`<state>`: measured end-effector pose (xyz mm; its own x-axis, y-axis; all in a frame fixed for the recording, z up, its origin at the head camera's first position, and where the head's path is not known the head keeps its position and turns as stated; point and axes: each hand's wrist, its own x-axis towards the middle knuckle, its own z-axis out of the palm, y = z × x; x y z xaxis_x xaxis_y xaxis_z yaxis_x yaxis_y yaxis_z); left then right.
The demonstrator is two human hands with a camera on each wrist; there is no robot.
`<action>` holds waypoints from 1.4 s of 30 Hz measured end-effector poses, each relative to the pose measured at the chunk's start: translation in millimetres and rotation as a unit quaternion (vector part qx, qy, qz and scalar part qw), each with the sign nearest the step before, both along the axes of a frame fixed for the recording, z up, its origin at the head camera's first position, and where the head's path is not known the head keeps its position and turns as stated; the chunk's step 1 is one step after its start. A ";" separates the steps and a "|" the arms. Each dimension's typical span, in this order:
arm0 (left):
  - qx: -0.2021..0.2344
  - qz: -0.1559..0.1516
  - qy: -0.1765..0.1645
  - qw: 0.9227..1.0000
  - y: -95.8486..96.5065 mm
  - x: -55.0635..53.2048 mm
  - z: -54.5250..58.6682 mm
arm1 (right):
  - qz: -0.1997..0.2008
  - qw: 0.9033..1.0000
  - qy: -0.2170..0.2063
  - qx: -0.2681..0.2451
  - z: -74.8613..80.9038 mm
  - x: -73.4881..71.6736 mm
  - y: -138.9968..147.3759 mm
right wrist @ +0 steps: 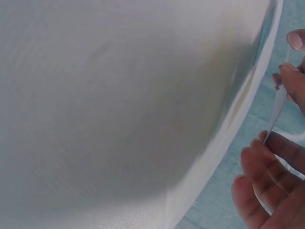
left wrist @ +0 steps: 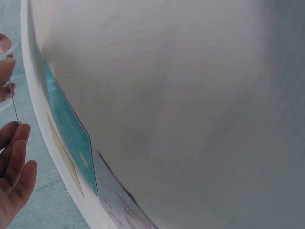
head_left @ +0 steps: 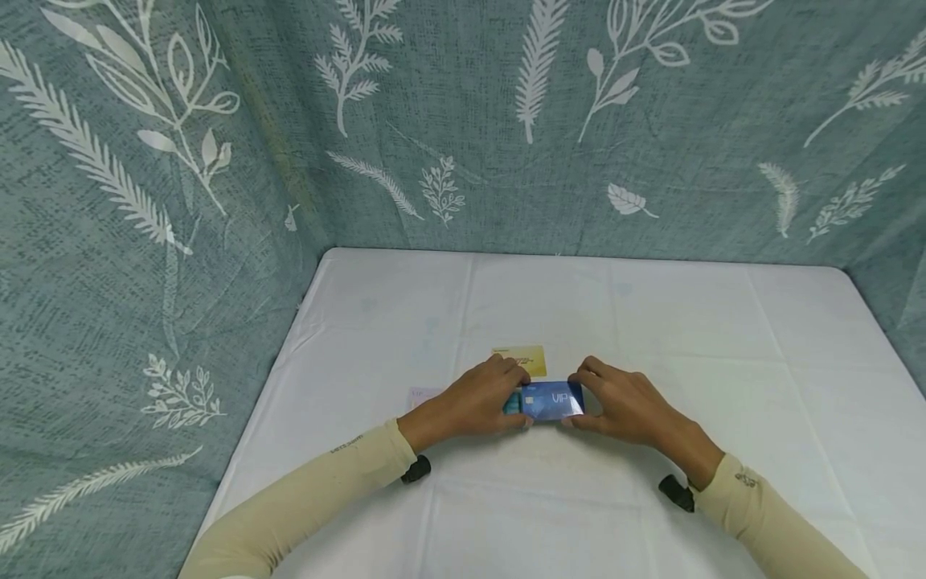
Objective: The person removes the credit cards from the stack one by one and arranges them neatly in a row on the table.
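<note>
A blue VIP card [head_left: 553, 401] is held by its two short ends, raised off the white-covered table [head_left: 687, 322], left of the table's middle and well back from its far edge. The left end is pinched between the thumb and fingers of the left hand [head_left: 473, 400], and the right end is pinched in the same way by the right hand [head_left: 628, 402]. The step in hand is judged to be the two-handed handling of this card; for any next move, both pinches would need to be kept even, so that the thin card is neither bent nor let slip. A gold card [head_left: 531, 361] is laid just beyond, on the side of the far edge. Toward the left edge, a teal card [left wrist: 70, 129] is partly hidden by the left hand in the head view, and a pale card [head_left: 423, 396] is placed beside it; whether these two touch cannot be told. Open room is left toward the far edge and, more widely, toward the right edge and far right corner, while leftward lowering would be crowded by the teal card. The near edge is not shown.
</note>
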<state>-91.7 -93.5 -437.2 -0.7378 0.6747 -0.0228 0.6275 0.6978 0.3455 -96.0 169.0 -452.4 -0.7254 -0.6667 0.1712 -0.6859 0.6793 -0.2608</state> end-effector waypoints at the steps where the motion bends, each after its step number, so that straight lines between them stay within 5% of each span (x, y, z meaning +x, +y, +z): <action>1: 0.000 0.000 0.000 1.000 0.1 0.0 -0.1 | 0.000 1.000 0.000 0.000 0.0 0.1 -0.1; 42: -0.016 0.001 -0.005 1.000 0.8 1.6 -8.5 | -0.005 1.000 -0.009 0.003 -6.7 5.1 -0.5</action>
<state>-90.1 -92.7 -445.7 -0.7392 0.6715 -0.0519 0.6220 0.7101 0.3300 -90.9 168.5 -459.1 -0.7354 -0.6599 0.1540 -0.6738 0.6880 -0.2697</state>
